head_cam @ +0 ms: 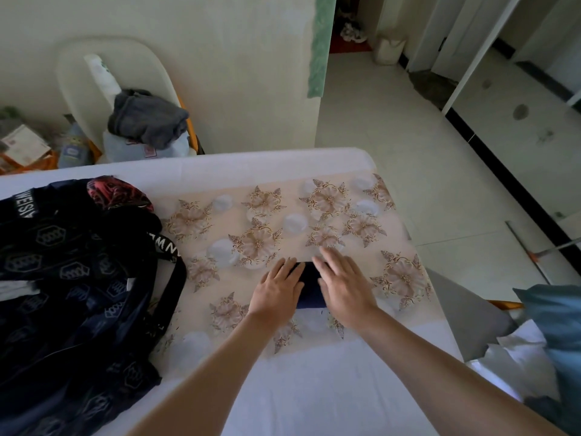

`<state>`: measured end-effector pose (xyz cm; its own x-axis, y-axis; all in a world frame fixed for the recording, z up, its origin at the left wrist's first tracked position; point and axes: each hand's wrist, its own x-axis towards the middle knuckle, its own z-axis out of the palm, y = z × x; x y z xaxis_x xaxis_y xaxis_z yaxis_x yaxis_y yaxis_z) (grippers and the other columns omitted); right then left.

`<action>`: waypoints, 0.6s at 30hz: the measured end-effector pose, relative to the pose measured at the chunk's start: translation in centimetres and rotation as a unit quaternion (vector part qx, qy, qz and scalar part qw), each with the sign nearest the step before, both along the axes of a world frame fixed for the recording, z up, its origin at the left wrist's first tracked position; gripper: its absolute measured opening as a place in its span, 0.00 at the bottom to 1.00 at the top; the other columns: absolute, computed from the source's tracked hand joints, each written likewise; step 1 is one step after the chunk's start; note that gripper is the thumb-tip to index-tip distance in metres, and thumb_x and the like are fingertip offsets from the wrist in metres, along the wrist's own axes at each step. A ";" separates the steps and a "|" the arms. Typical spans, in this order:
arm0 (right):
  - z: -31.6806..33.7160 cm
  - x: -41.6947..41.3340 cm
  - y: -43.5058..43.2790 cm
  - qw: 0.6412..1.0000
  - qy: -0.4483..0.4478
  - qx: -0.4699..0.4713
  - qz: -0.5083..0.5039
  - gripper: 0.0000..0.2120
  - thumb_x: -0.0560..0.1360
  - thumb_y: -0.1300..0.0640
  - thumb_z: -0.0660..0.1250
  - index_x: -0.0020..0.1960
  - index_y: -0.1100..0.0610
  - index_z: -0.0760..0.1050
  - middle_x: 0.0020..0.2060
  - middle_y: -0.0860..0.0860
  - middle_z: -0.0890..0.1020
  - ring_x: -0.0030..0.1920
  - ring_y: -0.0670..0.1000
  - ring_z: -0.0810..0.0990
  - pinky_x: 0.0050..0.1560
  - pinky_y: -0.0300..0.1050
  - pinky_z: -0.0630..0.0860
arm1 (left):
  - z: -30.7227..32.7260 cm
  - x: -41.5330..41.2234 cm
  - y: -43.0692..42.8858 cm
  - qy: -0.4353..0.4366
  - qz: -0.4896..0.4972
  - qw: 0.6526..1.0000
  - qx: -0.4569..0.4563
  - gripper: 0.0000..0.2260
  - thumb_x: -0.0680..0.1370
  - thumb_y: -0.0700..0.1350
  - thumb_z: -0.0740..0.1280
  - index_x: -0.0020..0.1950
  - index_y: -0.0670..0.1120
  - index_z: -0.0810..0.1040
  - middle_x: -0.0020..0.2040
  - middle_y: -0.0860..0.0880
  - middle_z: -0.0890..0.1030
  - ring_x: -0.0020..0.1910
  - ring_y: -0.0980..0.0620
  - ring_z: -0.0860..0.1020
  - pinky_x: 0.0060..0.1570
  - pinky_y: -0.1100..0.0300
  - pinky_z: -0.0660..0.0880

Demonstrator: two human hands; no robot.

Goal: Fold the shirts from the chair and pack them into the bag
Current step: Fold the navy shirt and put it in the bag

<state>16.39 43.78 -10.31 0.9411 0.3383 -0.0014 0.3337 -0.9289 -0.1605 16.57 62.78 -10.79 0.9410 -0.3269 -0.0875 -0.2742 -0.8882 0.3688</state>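
Observation:
A small folded dark navy shirt (309, 286) lies on the floral cloth (261, 221) that covers the bed. My left hand (278, 291) rests flat on its left side, fingers straight. Flat on the right side lies my right hand (344, 286), fingers spread. Both hands cover most of the bundle. The dark patterned bag (72, 297) lies open on the bed at the left, its strap (176, 278) trailing toward the shirt. On the white chair (78, 86) behind the bed sits a crumpled grey garment (146, 121) over a pale one (119, 149).
The bed's far edge (220, 165) meets the wall. A tiled floor (440, 171) spreads to the right, with a broom handle (534, 256) near the bed corner. Blue and white fabric (547, 335) is piled at the right edge. Clutter (28, 146) sits left of the chair.

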 end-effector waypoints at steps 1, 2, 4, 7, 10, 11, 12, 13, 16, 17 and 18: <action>-0.2 0.0 0.3 0.999 0.031 -0.002 0.015 0.26 0.83 0.49 0.48 0.78 0.57 0.63 0.77 0.57 0.63 0.76 0.58 0.63 0.74 0.56 0.64 | -0.3 0.2 0.1 0.052 0.023 0.998 -0.020 0.22 0.85 0.53 0.48 0.79 0.51 0.59 0.79 0.52 0.59 0.79 0.52 0.53 0.75 0.51 0.59; -0.4 0.0 0.4 0.998 0.066 0.001 0.018 0.29 0.82 0.45 0.44 0.79 0.55 0.59 0.78 0.56 0.60 0.78 0.58 0.59 0.75 0.56 0.61 | -0.7 0.3 0.3 0.083 0.031 0.996 -0.027 0.23 0.85 0.54 0.48 0.80 0.50 0.55 0.80 0.53 0.55 0.79 0.54 0.48 0.76 0.51 0.57; -1.2 -0.2 0.1 0.991 0.129 0.021 0.000 0.32 0.80 0.40 0.37 0.81 0.50 0.49 0.80 0.52 0.53 0.80 0.55 0.51 0.78 0.54 0.55 | -0.9 0.3 0.3 0.112 0.023 0.993 -0.009 0.25 0.85 0.55 0.46 0.81 0.50 0.49 0.81 0.53 0.48 0.79 0.55 0.43 0.77 0.51 0.53; -2.1 -0.3 -0.1 0.990 0.140 0.030 -0.009 0.34 0.78 0.38 0.33 0.81 0.48 0.43 0.81 0.49 0.47 0.80 0.53 0.44 0.79 0.52 0.49 | -0.7 0.6 -0.2 0.163 0.044 0.985 -0.030 0.26 0.85 0.55 0.48 0.81 0.51 0.45 0.81 0.53 0.42 0.79 0.53 0.39 0.77 0.47 0.52; -2.2 -0.6 0.0 0.989 0.141 0.036 -0.022 0.33 0.78 0.39 0.32 0.81 0.47 0.42 0.81 0.49 0.45 0.80 0.52 0.42 0.79 0.51 0.45 | -0.3 1.1 -1.1 0.203 0.124 0.966 -0.104 0.25 0.84 0.54 0.50 0.81 0.53 0.48 0.81 0.53 0.46 0.79 0.48 0.48 0.75 0.46 0.58; -2.3 -0.7 0.0 0.989 0.139 0.037 -0.027 0.33 0.78 0.39 0.32 0.81 0.47 0.41 0.81 0.49 0.45 0.80 0.52 0.42 0.79 0.52 0.44 | -0.1 1.2 -1.4 0.203 0.162 0.956 -0.135 0.25 0.84 0.55 0.51 0.80 0.54 0.50 0.81 0.53 0.50 0.78 0.46 0.54 0.72 0.45 0.62; -2.4 -0.9 -0.1 0.989 0.138 0.039 -0.032 0.33 0.78 0.39 0.32 0.81 0.47 0.40 0.81 0.49 0.45 0.80 0.51 0.42 0.79 0.51 0.43 | 0.2 1.3 -1.7 0.202 0.202 0.945 -0.158 0.25 0.83 0.55 0.53 0.79 0.55 0.52 0.79 0.52 0.55 0.74 0.45 0.61 0.68 0.45 0.68; -2.4 -1.0 -0.1 0.989 0.140 0.040 -0.037 0.32 0.78 0.39 0.32 0.81 0.47 0.40 0.81 0.49 0.44 0.80 0.51 0.41 0.79 0.49 0.40 | 0.6 1.5 -1.9 0.208 0.240 0.933 -0.167 0.25 0.82 0.54 0.55 0.78 0.55 0.54 0.75 0.49 0.61 0.70 0.45 0.66 0.62 0.46 0.73; -2.4 -1.4 0.0 0.987 0.143 0.047 -0.050 0.32 0.78 0.40 0.33 0.81 0.46 0.39 0.81 0.49 0.45 0.80 0.51 0.41 0.77 0.46 0.37 | 1.9 3.0 -1.9 0.285 0.306 0.894 -0.159 0.25 0.78 0.51 0.63 0.75 0.50 0.61 0.62 0.45 0.71 0.57 0.45 0.74 0.44 0.55 0.74; -2.3 -1.5 0.1 0.987 0.142 0.048 -0.054 0.32 0.78 0.40 0.33 0.81 0.47 0.40 0.81 0.49 0.46 0.80 0.52 0.43 0.78 0.46 0.38 | 2.1 3.8 -1.7 0.318 0.318 0.877 -0.167 0.25 0.77 0.50 0.66 0.72 0.47 0.64 0.58 0.46 0.73 0.53 0.46 0.75 0.40 0.56 0.74; -2.2 -1.6 0.2 0.987 0.144 0.050 -0.057 0.32 0.78 0.40 0.34 0.81 0.47 0.41 0.81 0.50 0.47 0.80 0.52 0.44 0.78 0.47 0.39 | 2.4 4.5 -1.4 0.350 0.325 0.861 -0.178 0.23 0.76 0.49 0.69 0.68 0.44 0.67 0.55 0.46 0.75 0.50 0.46 0.77 0.39 0.56 0.75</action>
